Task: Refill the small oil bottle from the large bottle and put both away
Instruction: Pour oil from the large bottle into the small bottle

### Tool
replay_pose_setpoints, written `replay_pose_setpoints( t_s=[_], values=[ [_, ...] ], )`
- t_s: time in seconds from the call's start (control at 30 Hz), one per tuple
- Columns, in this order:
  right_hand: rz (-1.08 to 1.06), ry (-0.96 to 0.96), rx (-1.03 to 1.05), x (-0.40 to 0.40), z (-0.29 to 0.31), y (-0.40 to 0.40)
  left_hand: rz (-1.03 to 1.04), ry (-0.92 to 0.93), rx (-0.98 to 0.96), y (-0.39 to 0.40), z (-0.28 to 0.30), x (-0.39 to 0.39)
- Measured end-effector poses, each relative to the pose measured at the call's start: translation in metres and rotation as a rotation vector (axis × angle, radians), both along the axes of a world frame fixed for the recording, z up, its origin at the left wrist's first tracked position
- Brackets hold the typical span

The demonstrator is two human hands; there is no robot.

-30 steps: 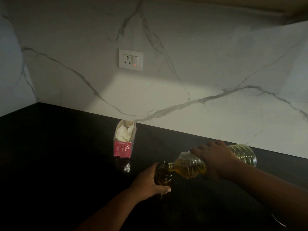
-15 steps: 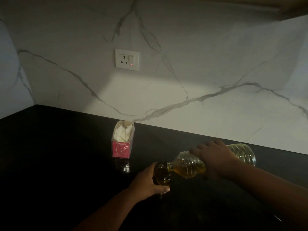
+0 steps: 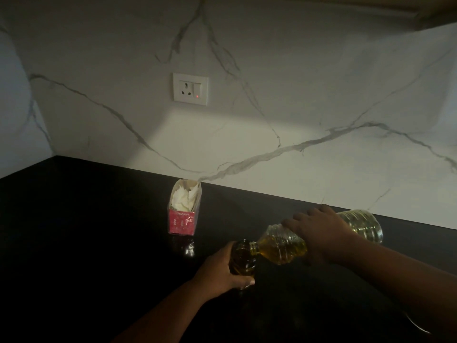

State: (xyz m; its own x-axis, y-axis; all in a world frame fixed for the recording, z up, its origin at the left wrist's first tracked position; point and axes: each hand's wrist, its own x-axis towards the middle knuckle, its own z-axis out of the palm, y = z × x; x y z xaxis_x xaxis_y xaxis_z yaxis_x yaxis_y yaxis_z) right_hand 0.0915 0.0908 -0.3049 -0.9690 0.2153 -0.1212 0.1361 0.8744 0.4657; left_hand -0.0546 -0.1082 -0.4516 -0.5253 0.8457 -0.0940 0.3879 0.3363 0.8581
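Right grip (image 3: 321, 233) grasping tilted clear plastic large bottle (image 3: 282, 246) | left grip (image 3: 222, 268) grasping small dark glass bottle (image 3: 242, 258) at 9 o'clock | risk: overfilling, spilling onto black counter (image 3: 99, 243).

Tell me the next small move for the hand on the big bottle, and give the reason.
Probably hold the tilt steady and keep pouring. The right hand grips the large bottle nearly on its side, its mouth at the small bottle, which the left hand holds on the counter. How full the small bottle is cannot be told in this dim view, so watch its level.
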Motion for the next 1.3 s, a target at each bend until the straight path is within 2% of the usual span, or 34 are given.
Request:
replay_pose_setpoints(
  t_s=[1.3],
  values=[
    [0.003, -0.006, 0.023, 0.001, 0.0042, -0.0047, -0.009, -0.021, 0.009, 0.0019, -0.0033, -0.0035]
  ],
)
